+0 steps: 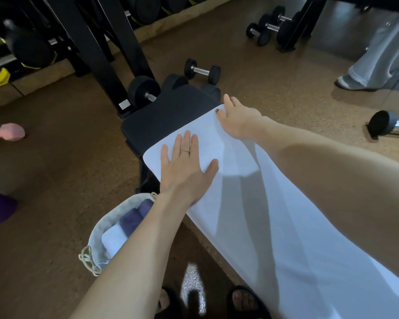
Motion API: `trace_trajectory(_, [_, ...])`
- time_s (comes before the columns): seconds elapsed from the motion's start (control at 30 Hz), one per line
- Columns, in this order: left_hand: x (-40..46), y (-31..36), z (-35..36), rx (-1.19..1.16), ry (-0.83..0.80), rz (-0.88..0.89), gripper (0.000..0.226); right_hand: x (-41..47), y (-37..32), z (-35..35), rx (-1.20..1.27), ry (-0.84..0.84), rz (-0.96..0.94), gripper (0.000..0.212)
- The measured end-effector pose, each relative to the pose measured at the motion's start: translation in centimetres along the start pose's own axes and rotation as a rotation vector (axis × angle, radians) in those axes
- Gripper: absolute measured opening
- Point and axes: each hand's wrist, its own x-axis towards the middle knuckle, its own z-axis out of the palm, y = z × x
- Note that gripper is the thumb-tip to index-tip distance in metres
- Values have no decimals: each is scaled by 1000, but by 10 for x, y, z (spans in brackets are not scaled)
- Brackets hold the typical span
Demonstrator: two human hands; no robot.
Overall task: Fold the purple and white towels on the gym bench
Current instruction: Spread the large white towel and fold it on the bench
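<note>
The white towel (pixel 251 203) runs out of frame at the lower right, hiding most of the gym bench (pixel 161 120). It lies smooth and flat along the bench. The left hand (pixel 187 166) presses flat, fingers spread, near its far end; the right hand (pixel 240 120) rests at the far corner, grip unclear. 2 purple towels (pixel 134 217) sit in a basket (pixel 97 240) beside the bench.

Bare arms; thin ring (pixel 185 152) on left hand (pixel 186 168); black sandals (pixel 244 300).

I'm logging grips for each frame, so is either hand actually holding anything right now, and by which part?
The left hand holds nothing; it lies flat on the white towel. The right hand is at the towel's far corner, but whether it pinches it cannot be told.
</note>
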Motion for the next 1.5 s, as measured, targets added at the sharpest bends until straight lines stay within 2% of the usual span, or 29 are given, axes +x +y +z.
trace_trajectory(0.07, [-2, 1, -2, -5, -10, -1, 80, -22, 1, -3, -2, 139, -7, 60])
trace_trajectory(0.13, [-8, 8, -8, 14, -4, 24, 77, -67, 6, -3, 70, 228, -112, 64])
trace_trajectory(0.2, [-18, 20, -18, 30, -22, 107, 74, -131, 15, 2, 86, 162, -234, 71])
trace_trajectory(0.27, [-36, 37, -27, 0, -92, 231, 73, -203, 32, 18, -4, 52, -294, 67])
trace_trajectory(0.33, [-61, 55, -29, 14, -192, 383, 75, -269, 51, 37, -94, 93, -353, 64])
trace_trajectory(0.4, [-87, 70, -23, 123, -276, 502, 71, -320, 66, 54, -146, 119, -377, 61])
trace_trajectory(0.5, [-109, 85, -21, 227, -306, 462, 63, -375, 80, 67, -136, 93, -376, 59])
trace_trajectory(0.63, [-123, 93, -32, 351, -248, 375, 60, -434, 96, 70, -165, 46, -395, 58])
trace_trajectory(0.73, [-138, 107, -39, 400, -159, 504, 50, -475, 105, 76, -192, 76, -452, 56])
trace_trajectory(0.8, [-151, 123, -46, 324, -239, 619, 54, -497, 105, 81, -230, 126, -492, 54])
trace_trajectory(0.9, [-168, 141, -50, 268, -358, 702, 69, -516, 100, 83, -312, 178, -485, 76])
trace_trajectory(0.93, [-171, 143, -47, 315, -351, 722, 74, -520, 100, 85, -326, 177, -486, 75])
trace_trajectory(1.0, [-173, 141, -37, 393, -352, 721, 83, -520, 104, 87, -287, 161, -519, 56])
trace_trajectory(1.03, [-173, 139, -33, 413, -365, 708, 87, -516, 107, 84, -228, 149, -538, 54])
trace_trajectory(1.13, [-168, 133, -24, 403, -427, 672, 97, -491, 109, 70, -94, 175, -420, 57])
trace_trajectory(1.27, [-165, 134, -28, 347, -491, 651, 102, -473, 117, 74, -103, 126, -72, 66])
trace_trajectory(1.33, [-165, 138, -35, 365, -509, 642, 103, -474, 118, 78, -87, 77, -23, 72])
trace_trajectory(1.4, [-167, 148, -42, 406, -505, 643, 105, -468, 113, 69, -45, 95, -14, 70])
trace_trajectory(1.5, [-178, 179, -49, 546, -404, 799, 105, -440, 122, 51, 44, 170, 79, 61])
